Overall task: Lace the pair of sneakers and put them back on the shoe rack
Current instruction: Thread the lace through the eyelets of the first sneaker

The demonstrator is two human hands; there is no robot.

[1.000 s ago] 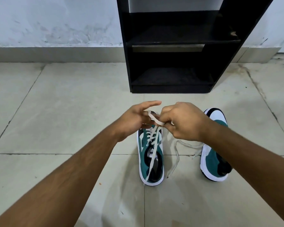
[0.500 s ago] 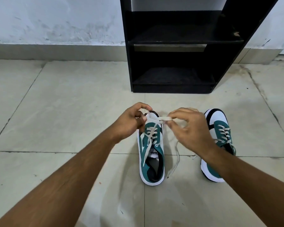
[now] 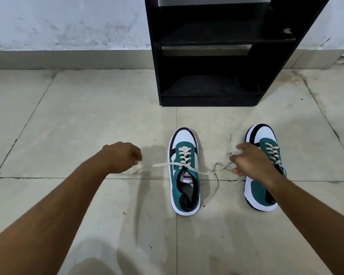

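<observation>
- Pale tiled floor (image 3: 68, 116) carried both green-and-white sneakers before the empty black shoe rack (image 3: 209, 56).
- Left hand (image 3: 121, 156) and right hand (image 3: 250, 161) each clenched an end of the white lace (image 3: 161, 165), pulling the left sneaker (image 3: 184, 171) snug.
- Next, probably: knot, then check the right sneaker (image 3: 262, 175).

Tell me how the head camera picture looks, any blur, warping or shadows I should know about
Head view: wide-angle warping bows the shoe rack sides and stretches the forearms; left hand and right hand look slightly motion-blurred, as does the lace near them; soft, even light casts faint shadows on the floor; the left sneaker stays sharp.
</observation>
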